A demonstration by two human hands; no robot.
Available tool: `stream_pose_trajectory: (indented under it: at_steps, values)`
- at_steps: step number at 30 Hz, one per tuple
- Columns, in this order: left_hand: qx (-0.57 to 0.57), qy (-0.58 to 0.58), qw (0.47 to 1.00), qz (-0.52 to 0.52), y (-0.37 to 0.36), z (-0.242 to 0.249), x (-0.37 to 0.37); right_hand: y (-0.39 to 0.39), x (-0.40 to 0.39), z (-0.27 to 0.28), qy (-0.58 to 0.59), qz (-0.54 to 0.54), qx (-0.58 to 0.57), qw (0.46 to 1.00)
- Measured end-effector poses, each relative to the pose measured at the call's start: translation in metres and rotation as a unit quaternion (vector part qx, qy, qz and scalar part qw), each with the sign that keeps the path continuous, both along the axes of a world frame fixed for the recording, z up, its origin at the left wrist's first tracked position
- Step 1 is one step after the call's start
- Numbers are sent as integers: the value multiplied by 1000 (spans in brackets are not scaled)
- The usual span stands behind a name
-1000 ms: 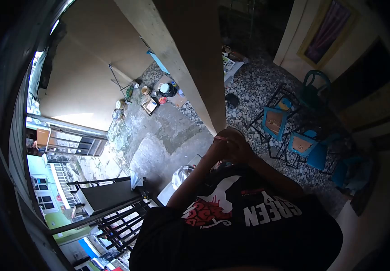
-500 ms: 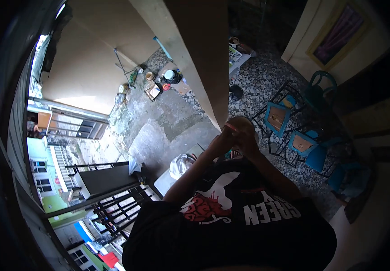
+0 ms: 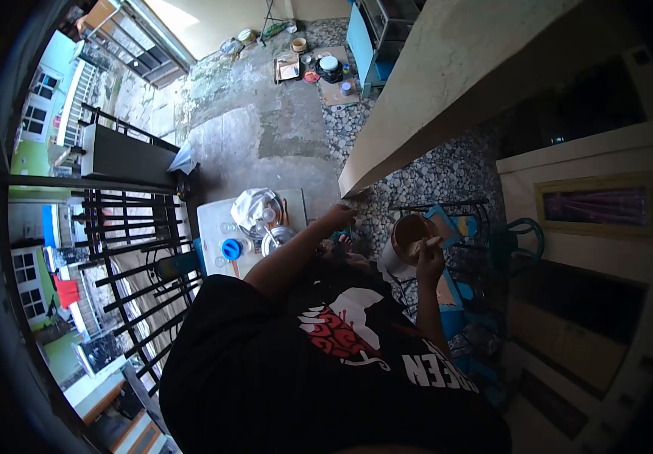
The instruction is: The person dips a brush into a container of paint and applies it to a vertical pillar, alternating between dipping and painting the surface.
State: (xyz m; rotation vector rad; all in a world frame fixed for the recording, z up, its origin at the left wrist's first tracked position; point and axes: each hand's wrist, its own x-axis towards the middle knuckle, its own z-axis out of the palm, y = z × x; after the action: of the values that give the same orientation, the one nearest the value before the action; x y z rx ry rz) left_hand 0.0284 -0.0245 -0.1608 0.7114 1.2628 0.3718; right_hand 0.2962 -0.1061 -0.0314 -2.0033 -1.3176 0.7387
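Observation:
My right hand (image 3: 431, 263) is closed on a small pale tan piece (image 3: 416, 247), whose kind I cannot make out. It holds the piece at the mouth of a round container (image 3: 411, 229) with a reddish-brown inside. My left hand (image 3: 339, 216) reaches forward beside the foot of a pillar, apart from the right. Its fingers are pinched together, and whatever they may hold is too small to make out. To the left of my left arm, a white table (image 3: 213, 219) bears a jar with a blue lid (image 3: 232, 248), a silver pot (image 3: 276, 239) and a white plastic bag (image 3: 254, 207).
A thick pillar (image 3: 432, 91) rises just ahead of my hands. Chairs with blue frames (image 3: 455, 291) and a green chair (image 3: 527, 242) stand at right on pebbled flooring. A black railing (image 3: 126, 250) runs along the left. Pots and a tray (image 3: 287, 69) lie farther ahead.
My hands were together around a small reddish thing and have moved apart: the left to the left, the right to the container with the pale piece. The view has turned, showing more of the table.

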Motion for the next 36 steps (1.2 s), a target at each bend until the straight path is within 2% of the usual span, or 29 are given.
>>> stream_pose_trajectory:
  at_steps: [1,2,4,5,6,7,8,9,10,11,13,18,21,23,25,27,29,31,33,36]
  values:
    - [-7,13,1000,4,-4,-11,-5,-4,2,1,6,-19,0,1000]
    - [-3,38,999,15,-11,-23,-14,-7,13,-5,30,-14,-57,998]
    - [-27,70,995,60,-24,-31,-32,-9,18,-6,27,-23,-56,998]
    - [194,116,973,-48,-43,-74,-49,-9,17,0,32,-36,-46,998]
    - [61,118,991,16,-42,-57,-54,-5,17,7,29,-64,-111,991]
    - [-73,118,987,78,-41,-41,-59,-4,20,0,30,-66,-118,990]
    - [-78,120,987,74,-50,-52,-70,-4,26,-10,27,-68,-87,994]
    - [-17,116,992,33,-63,-75,-85,-5,32,-15,23,-71,-57,996]
    - [45,111,993,-8,-70,-78,-92,-4,37,-15,32,-63,-90,993]
    - [45,111,993,-12,-71,-81,-93,-4,40,-16,33,-68,-91,993]
    - [-132,75,980,131,-62,-58,-93,2,42,-19,38,-88,-66,993]
    - [-100,81,981,147,-14,-35,-87,12,50,-20,43,-72,-52,995]
    - [-42,54,985,162,29,-13,-73,15,50,-22,77,-91,-52,992]
    - [2,76,990,118,56,1,-58,15,50,-22,64,-123,-26,990]
    - [46,99,991,72,78,7,-42,11,51,-24,81,-110,-24,990]
    - [100,35,990,96,100,6,-32,4,52,-25,88,-136,-33,986]
    - [89,9,993,74,121,13,-28,-4,47,-25,93,-149,-64,982]
    - [44,-4,988,146,139,22,-13,-15,43,-27,112,-191,-36,975]
    - [46,5,992,119,151,20,-6,-30,39,-27,101,-209,-71,970]
    - [39,-63,981,177,168,5,-2,-45,31,-36,91,-256,12,962]
